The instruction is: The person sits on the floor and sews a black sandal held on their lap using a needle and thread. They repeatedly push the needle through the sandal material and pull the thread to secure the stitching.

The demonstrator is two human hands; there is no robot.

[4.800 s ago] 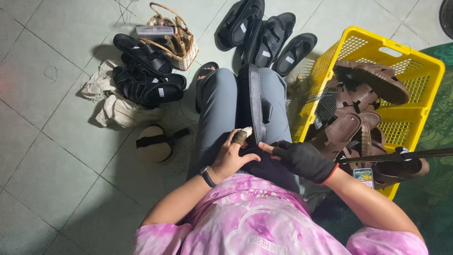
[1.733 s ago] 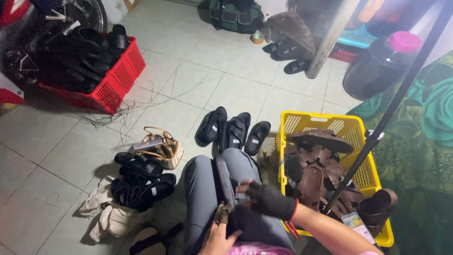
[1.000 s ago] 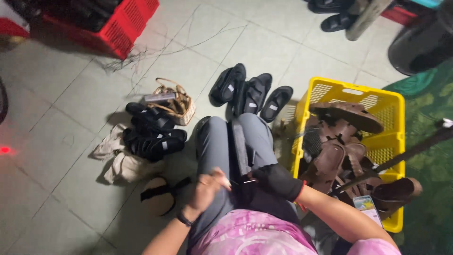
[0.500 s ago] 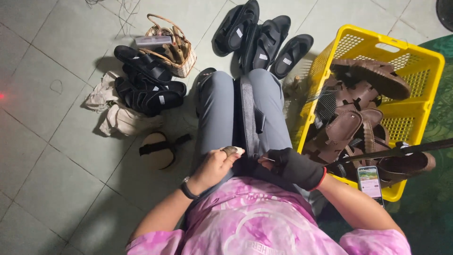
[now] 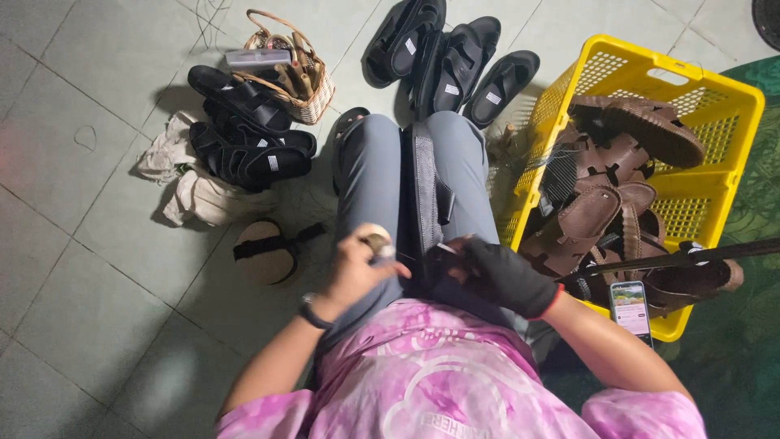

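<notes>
A person sits on a tiled floor (image 5: 97, 268), seen from above, with a long dark sandal (image 5: 422, 195) lying along the lap between the knees. The right hand (image 5: 504, 276), in a black glove, is clamped on the near end of the sandal, pinning it against the lap. The bare left hand (image 5: 357, 272) sits just left of that grip, fingers curled shut around a small pale round object (image 5: 376, 240), perhaps a tool or a spool; it is too small to tell. The two hands are close together over the sandal's heel end.

The step in hand looks like close work on that near end, such as fixing or finishing a strap. The next move would seem to call for a steady right-hand hold while the left hand brings its small object onto the sandal.

Right of the grip, very near the right elbow, stands a yellow basket (image 5: 731, 106) filled with brown sandals (image 5: 617, 171); a dark rod (image 5: 699, 254) crosses its near edge, and a phone (image 5: 631, 302) rests beside it. Room there is tight. Beyond the knees lie black sandals (image 5: 455, 49). Left of the grip are more black sandals (image 5: 244, 138), a small woven basket (image 5: 301, 73), pale cloth (image 5: 195, 195) and a round pale sole (image 5: 264, 252), with open floor further left.
</notes>
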